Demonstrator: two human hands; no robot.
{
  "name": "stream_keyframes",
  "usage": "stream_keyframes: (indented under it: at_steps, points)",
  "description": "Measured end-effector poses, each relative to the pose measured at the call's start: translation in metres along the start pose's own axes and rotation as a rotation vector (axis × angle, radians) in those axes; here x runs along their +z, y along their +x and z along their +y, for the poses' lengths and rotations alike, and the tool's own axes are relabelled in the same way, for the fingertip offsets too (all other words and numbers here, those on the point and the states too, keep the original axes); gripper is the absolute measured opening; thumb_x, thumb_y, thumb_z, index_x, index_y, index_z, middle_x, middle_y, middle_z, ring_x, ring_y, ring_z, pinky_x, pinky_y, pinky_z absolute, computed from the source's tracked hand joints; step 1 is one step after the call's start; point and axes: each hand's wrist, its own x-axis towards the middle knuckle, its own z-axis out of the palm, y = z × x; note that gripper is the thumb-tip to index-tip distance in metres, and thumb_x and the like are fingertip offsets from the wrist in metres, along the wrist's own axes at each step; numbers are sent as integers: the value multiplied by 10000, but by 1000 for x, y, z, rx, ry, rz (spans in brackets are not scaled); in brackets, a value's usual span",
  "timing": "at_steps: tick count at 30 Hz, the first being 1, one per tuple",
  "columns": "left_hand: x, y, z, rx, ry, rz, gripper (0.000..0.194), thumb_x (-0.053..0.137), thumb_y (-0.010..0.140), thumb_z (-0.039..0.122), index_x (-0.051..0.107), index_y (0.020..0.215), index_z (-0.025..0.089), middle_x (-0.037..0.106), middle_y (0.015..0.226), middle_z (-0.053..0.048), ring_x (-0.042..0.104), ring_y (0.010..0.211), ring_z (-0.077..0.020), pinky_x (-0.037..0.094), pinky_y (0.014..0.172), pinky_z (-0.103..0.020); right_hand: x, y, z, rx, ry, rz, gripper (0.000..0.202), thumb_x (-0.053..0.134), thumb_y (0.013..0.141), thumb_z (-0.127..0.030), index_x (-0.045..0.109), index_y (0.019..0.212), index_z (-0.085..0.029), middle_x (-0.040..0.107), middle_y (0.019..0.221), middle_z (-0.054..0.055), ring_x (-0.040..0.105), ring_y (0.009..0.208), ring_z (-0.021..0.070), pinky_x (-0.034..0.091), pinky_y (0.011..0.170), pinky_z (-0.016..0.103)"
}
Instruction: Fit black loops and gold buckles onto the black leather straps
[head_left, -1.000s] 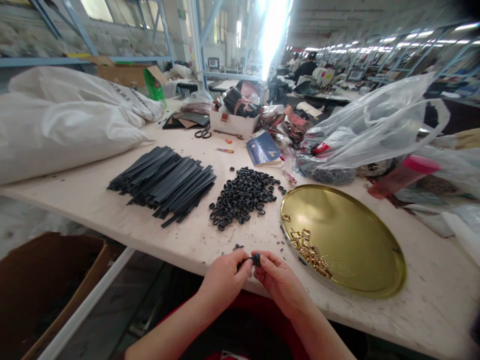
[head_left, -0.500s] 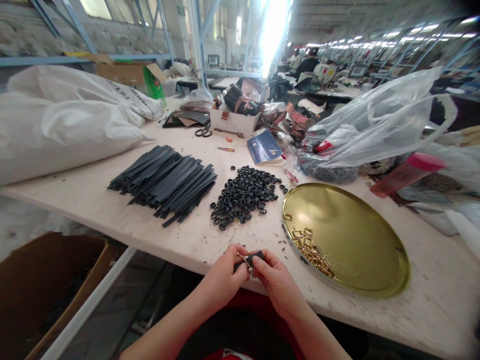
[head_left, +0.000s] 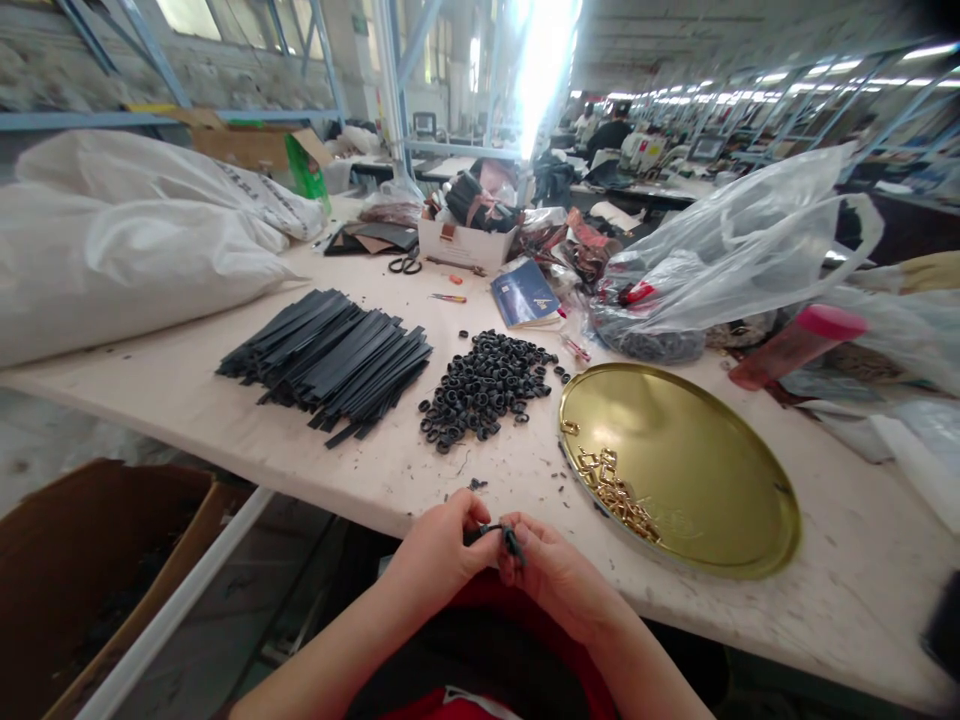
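Note:
At the table's near edge, my left hand [head_left: 448, 543] and my right hand [head_left: 553, 567] are closed on a short dark strap [head_left: 513, 543]. Its free part bends over at my right fingertips, and much of the rest is covered by my fingers. Beyond my hands lies a heap of small black loops [head_left: 487, 388]. A stack of flat black strips [head_left: 326, 360] sits to the left of it. To the right, a round gold tray [head_left: 712, 450] carries gold buckles [head_left: 616, 498] gathered along its near left side.
A white sack [head_left: 142, 250] covers the table's left end. Scissors [head_left: 405, 265], a blue booklet [head_left: 523, 294] and a white box [head_left: 465, 245] lie farther back. A clear plastic bag [head_left: 720, 260] and a pink-capped bottle [head_left: 799, 345] stand right. An open carton [head_left: 112, 560] is below left.
Both hands have dropped slightly, and the strap is turned and bent over at my right fingertips. The gold metal piece seen between my fingers before is now hidden.

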Motion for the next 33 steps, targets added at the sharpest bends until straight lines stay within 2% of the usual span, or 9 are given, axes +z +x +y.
stream_keyframes:
  at_steps: [2, 5, 9, 14, 16, 19, 24, 28, 33]
  points:
    - [0, -1, 1, -2, -20, -15, 176, 542, 715, 352, 564, 762, 184, 623, 704, 7, 537, 662, -153, 358, 584, -239, -1, -2, 1, 11, 7, -10, 229, 665, 718, -356, 566, 718, -150, 506, 626, -21, 413, 560, 78, 333, 545, 201]
    - [0, -2, 1, -29, -249, -90, 175, 557, 713, 335, 577, 760, 167, 622, 700, 5, 525, 630, -128, 372, 570, -224, 2, -3, -1, -76, -80, 62, 247, 652, 719, -379, 534, 685, -164, 494, 603, -29, 420, 565, 91, 347, 566, 217]
    - [0, -5, 3, -128, -643, -194, 235, 598, 686, 347, 538, 790, 145, 596, 638, 18, 463, 518, -80, 343, 481, -188, 6, 0, -7, -258, -370, 309, 286, 599, 734, -427, 466, 648, -189, 484, 559, -38, 436, 548, 110, 359, 557, 241]
    - [-1, -4, 1, -179, -770, -217, 256, 624, 672, 320, 548, 819, 124, 628, 685, -3, 459, 510, -60, 341, 498, -181, -1, 5, -5, -413, -719, 534, 191, 587, 731, -332, 445, 791, -220, 470, 571, -60, 446, 525, 118, 352, 524, 242]
    - [1, -3, -3, -181, -773, -229, 254, 626, 670, 306, 561, 827, 117, 635, 693, -8, 473, 512, -63, 359, 513, -189, -5, 4, -3, -410, -810, 490, 201, 573, 736, -306, 475, 890, -223, 486, 600, -55, 453, 538, 122, 348, 523, 242]
    - [6, 0, -6, -192, -767, -250, 232, 631, 658, 283, 569, 806, 114, 633, 666, -4, 514, 528, -79, 387, 540, -203, -7, 2, 0, -364, -868, 405, 115, 526, 768, -317, 488, 821, -222, 468, 571, -55, 436, 516, 121, 323, 498, 241]
    - [17, 4, -4, -318, -774, -248, 198, 623, 654, 255, 550, 793, 133, 617, 587, 26, 548, 507, -90, 404, 539, -206, -3, 3, 10, -443, -919, 524, 115, 495, 792, -334, 459, 777, -226, 459, 582, -45, 419, 519, 133, 317, 516, 258]
    - [20, 8, -5, -330, -770, -238, 185, 628, 646, 231, 534, 775, 135, 634, 606, 19, 565, 517, -93, 419, 552, -207, -1, 4, 15, -459, -831, 455, 164, 445, 834, -378, 464, 780, -224, 450, 646, -24, 420, 589, 139, 341, 561, 263]
    - [8, 11, -10, -276, -668, -442, 146, 579, 678, 244, 537, 777, 145, 627, 603, 22, 561, 501, -95, 400, 519, -198, -2, 2, 15, -359, -638, 339, 265, 391, 857, -461, 462, 758, -225, 385, 614, -38, 368, 543, 123, 322, 517, 254]
